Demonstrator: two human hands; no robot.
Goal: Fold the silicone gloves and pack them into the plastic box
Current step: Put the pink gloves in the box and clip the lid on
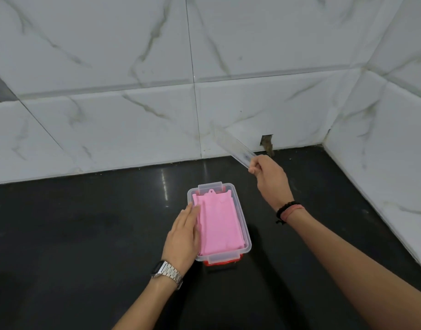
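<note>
Nearest, the left hand (pixel 184 234) lies flat with its fingers (pixel 190 211) straight and together, grasping nothing; a metal watch (pixel 167 272) sits on that wrist. Those fingers rest along the left rim of the clear plastic box (pixel 246 239), their tips touching the pink silicone gloves (pixel 219 225) just to their right. The gloves lie folded flat inside the box, filling it from the near end to the far end, with a small hanging tab at the far edge. Red latches (pixel 220 262) show at the box's near end. The box stands on a dark countertop (pixel 73 234).

Farther off and to the right, the right hand (pixel 269 179) is raised above the counter, well apart from the box, with bead and cord bracelets (pixel 289 210) on its wrist. Its fingers (pixel 253 166) are pinched on the near end of the transparent lid (pixel 235 146), which slants up and away from them toward the marble-tiled wall (pixel 133 91).
</note>
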